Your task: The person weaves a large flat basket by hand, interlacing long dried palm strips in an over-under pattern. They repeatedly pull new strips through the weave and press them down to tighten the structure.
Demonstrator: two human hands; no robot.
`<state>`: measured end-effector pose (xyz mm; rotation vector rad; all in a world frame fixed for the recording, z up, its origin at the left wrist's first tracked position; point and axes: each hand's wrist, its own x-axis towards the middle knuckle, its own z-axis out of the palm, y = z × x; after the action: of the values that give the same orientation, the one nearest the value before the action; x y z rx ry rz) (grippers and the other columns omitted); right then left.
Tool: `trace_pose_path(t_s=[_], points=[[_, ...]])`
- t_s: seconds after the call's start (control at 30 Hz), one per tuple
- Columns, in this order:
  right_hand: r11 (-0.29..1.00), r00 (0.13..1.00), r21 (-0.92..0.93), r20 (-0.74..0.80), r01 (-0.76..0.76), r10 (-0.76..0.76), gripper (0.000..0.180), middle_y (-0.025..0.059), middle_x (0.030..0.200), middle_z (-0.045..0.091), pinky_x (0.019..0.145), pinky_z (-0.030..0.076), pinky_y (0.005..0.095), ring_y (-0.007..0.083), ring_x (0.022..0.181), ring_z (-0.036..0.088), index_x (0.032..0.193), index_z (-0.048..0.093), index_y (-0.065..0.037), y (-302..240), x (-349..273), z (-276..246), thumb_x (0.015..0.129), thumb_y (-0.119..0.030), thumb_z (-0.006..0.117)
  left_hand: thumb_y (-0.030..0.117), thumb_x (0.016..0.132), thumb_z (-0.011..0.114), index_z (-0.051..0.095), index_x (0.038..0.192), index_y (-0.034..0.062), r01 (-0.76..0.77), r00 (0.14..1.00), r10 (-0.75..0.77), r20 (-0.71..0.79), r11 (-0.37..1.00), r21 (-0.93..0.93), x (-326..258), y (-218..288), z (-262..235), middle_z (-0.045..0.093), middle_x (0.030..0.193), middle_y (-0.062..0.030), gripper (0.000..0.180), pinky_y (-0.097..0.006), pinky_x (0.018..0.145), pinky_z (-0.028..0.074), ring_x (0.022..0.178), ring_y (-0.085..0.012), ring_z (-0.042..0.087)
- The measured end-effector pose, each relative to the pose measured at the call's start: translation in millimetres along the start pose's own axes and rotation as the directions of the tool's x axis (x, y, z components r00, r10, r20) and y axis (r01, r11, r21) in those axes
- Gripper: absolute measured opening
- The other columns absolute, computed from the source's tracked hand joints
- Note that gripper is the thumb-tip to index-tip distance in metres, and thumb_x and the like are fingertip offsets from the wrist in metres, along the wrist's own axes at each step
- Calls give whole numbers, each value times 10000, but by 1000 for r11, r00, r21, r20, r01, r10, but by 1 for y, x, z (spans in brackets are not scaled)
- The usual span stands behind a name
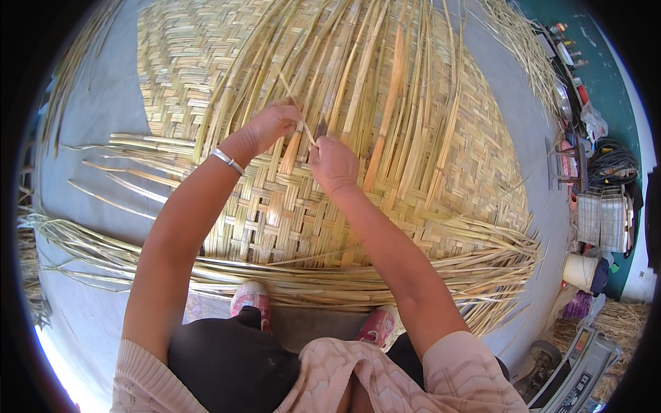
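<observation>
A large woven reed mat (186, 76) spreads over the floor in front of me, its weave a slanting pattern of flat yellow-green strips. Many long loose strips (392, 82) run lengthwise over its middle. My left hand (275, 124), with a silver bangle on the wrist, pinches a thin reed strip (292, 93) above the mat. Close beside it on the right, my right hand (333, 162) is closed on the lower end of that same strip. Below both hands lies a looser checked part of the weave (265, 217).
A thick bundle of reeds (310, 283) lies across the mat's near edge, by my shoes (253, 301). Loose reed ends (131, 172) stick out at the left. More reeds (520, 48) lie at the far right. Along the right wall stand a white bucket (580, 271), coiled black cable (613, 164) and other clutter.
</observation>
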<state>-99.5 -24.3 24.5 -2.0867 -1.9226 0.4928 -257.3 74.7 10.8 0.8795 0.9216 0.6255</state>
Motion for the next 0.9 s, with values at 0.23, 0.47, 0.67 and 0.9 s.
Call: trace_pose_path(t_s=[0.23, 0.47, 0.67, 0.9], points=[[956, 975, 188, 25, -223, 223, 202, 111, 739, 658, 641, 491, 410, 315, 684, 634, 849, 637, -80, 3, 4, 2, 823, -280, 617, 136, 744, 761, 605, 1036, 6, 223, 974, -173, -148, 863, 453, 38, -6, 6, 579, 841, -49, 356, -264, 507, 418, 640, -133, 511], [907, 957, 308, 49, -288, 287, 249, 111, 739, 657, 658, 495, 399, 291, 694, 641, 899, 611, -54, 10, 7, 5, 816, -285, 647, 196, 745, 801, 656, 979, 45, 245, 969, -199, -143, 830, 501, 38, -6, 5, 607, 771, -25, 314, -261, 519, 422, 643, -124, 533], [925, 959, 254, 99, -282, 265, 220, 151, 815, 675, 727, 500, 434, 338, 790, 653, 969, 636, -76, 8, 9, 4, 836, -247, 604, 124, 786, 769, 639, 1011, 80, 200, 980, -198, -32, 957, 211, 25, -12, -4, 640, 882, -2, 264, -291, 690, 461, 832, -90, 571], [941, 972, 300, 218, -154, 90, 243, 111, 832, 681, 737, 495, 413, 308, 815, 653, 1037, 640, -117, 20, 10, 1, 849, -271, 621, 186, 863, 686, 630, 1134, 154, 74, 997, -74, 4, 979, -189, 20, 5, -5, 617, 941, 17, 278, -337, 777, 471, 876, -126, 568]])
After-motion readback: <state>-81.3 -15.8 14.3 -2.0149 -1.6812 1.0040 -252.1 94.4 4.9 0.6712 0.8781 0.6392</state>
